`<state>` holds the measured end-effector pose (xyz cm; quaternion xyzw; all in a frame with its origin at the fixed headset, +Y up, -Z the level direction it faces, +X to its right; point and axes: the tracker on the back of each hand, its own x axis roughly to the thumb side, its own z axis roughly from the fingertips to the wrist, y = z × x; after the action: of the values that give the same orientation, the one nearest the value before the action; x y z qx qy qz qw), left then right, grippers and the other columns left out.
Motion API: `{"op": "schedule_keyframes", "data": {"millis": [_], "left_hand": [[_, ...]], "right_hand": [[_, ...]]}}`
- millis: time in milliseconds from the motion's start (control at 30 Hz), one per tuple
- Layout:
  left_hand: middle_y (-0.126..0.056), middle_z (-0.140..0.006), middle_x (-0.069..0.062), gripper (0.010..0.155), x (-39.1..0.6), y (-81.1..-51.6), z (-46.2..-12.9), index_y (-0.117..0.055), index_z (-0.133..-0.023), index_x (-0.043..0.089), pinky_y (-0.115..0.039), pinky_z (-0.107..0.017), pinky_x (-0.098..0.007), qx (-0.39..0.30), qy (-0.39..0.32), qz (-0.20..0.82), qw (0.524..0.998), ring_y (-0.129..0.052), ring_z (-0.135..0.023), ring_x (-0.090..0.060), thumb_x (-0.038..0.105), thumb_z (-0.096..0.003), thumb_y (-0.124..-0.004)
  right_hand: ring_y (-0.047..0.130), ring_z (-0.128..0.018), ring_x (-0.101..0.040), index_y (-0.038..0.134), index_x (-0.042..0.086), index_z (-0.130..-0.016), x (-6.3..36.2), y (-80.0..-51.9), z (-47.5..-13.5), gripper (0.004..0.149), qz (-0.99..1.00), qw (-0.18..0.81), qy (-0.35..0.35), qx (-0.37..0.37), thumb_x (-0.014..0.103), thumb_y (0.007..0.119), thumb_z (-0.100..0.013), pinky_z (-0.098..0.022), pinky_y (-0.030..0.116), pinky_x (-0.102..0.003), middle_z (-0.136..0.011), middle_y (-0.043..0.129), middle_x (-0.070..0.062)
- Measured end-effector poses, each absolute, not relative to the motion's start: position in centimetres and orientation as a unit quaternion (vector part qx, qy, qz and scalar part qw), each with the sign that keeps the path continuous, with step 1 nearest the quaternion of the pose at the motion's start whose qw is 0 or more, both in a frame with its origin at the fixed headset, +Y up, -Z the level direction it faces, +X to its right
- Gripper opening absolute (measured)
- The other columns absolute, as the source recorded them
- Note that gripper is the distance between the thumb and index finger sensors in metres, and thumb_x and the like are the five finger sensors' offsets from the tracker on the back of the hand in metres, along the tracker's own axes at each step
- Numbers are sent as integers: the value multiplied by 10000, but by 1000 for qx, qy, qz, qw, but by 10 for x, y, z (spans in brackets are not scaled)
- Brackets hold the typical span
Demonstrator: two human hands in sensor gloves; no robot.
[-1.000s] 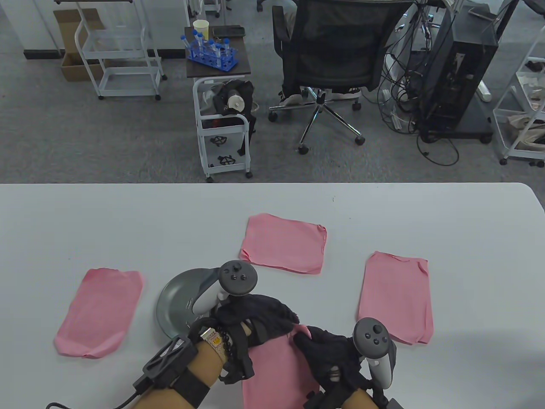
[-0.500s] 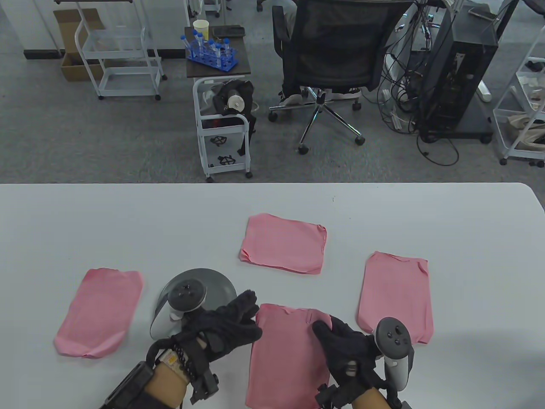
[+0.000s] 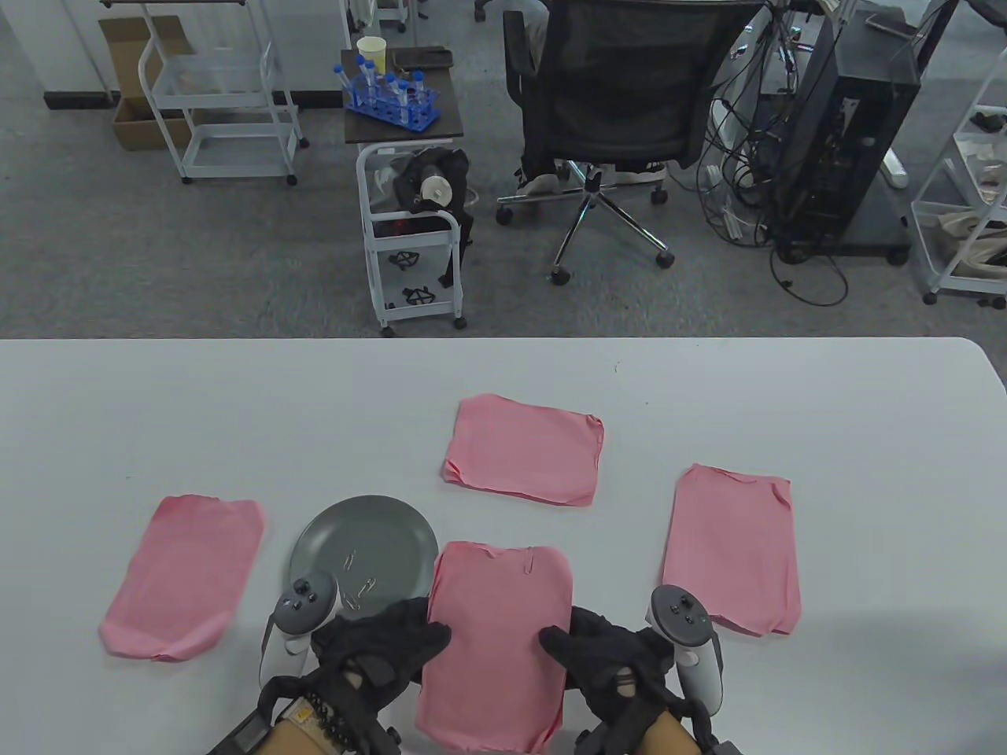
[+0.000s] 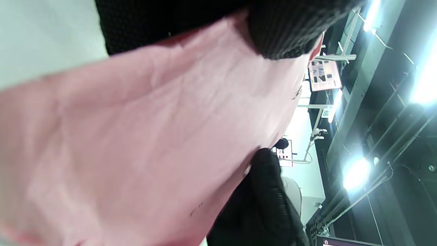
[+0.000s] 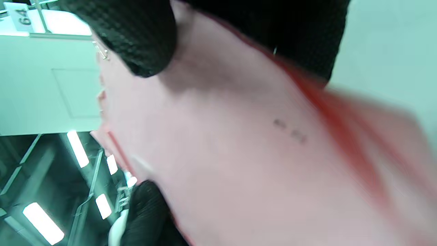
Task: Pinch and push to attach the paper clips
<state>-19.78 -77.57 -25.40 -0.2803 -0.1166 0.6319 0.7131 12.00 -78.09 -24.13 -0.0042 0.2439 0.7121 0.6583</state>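
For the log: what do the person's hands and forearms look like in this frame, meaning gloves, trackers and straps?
Both the left hand and the right hand wear black knitted gloves. A grey and white, controller-shaped tracker with a round dark buttoned head sits on each hand. The forearms are bare, with black straps at the wrists; the left wrist also carries a yellow-labelled tag.

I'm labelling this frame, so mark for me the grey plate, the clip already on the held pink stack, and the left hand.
grey plate (image 3: 346,528), table view, bare far part of its surface.
attached paper clip (image 3: 532,560), table view, its wire at the stack's far edge.
left hand (image 3: 383,638), table view, back of the glove.
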Motion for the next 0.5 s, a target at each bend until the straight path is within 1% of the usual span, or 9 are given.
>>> {"op": "schedule_keyframes", "data": {"millis": [100,133,200,233,267,333,400,500], "left_hand": [[-975,-736,-34,479,-197,-783,-256,-777,-886,189,-904,-423,-414,-303,-96,616,721,-1118,-527,-196,381,-449,-809],[-922,-792,-52,534,-197,-784,-257,-702,-930,175,-879,-457,-425,-326,-90,603,722,-1087,-575,-212,409,-454,-774],[-766,-923,-75,659,-201,-782,-258,-531,-1005,182,-813,-525,-447,-314,-84,605,727,-999,-679,-235,475,-452,-739],[-715,-956,-78,693,-204,-779,-261,-484,-1020,193,-786,-551,-454,-300,-83,610,729,-961,-721,-245,496,-450,-736],[-690,-970,-76,711,-207,-777,-262,-459,-1027,199,-772,-565,-456,-292,-84,613,729,-944,-741,-243,509,-448,-731],[-687,-974,-71,715,-216,-769,-265,-457,-1028,205,-766,-572,-458,-260,-83,624,732,-938,-748,-244,523,-446,-724],[-698,-969,-70,707,-222,-765,-266,-470,-1026,208,-766,-573,-460,-248,-84,632,730,-938,-748,-247,528,-447,-720],[-700,-969,-72,708,-229,-760,-266,-472,-1026,209,-763,-574,-462,-233,-83,646,723,-937,-749,-251,531,-447,-719]], "right_hand": [[1059,-468,-225,707,137,-822,121,-779,-245,431,754,624,202,-27,302,793,-433,-434,875,-428,-705,943,-45],[1065,-439,-220,714,135,-818,124,-778,-249,428,774,605,185,-41,298,794,-430,-418,883,-421,-690,950,-46],[1070,-409,-212,722,124,-813,132,-779,-260,430,799,573,168,-71,290,798,-424,-396,893,-413,-673,958,-54],[1071,-396,-214,722,111,-812,138,-781,-267,435,806,555,183,-95,286,800,-421,-387,895,-412,-665,961,-59],[1069,-395,-209,709,103,-821,141,-783,-271,440,808,548,192,-103,283,797,-428,-388,894,-408,-672,954,-62],[1070,-376,-211,707,78,-821,151,-785,-284,451,825,511,186,-152,271,804,-425,-376,895,-409,-667,956,-77],[1068,-351,-180,705,75,-823,157,-784,-294,456,852,463,179,-165,275,804,-425,-346,907,-384,-670,954,-70],[1062,-341,-178,696,75,-830,155,-776,-306,470,886,392,163,-187,277,809,-422,-331,902,-380,-671,954,-65]]}}
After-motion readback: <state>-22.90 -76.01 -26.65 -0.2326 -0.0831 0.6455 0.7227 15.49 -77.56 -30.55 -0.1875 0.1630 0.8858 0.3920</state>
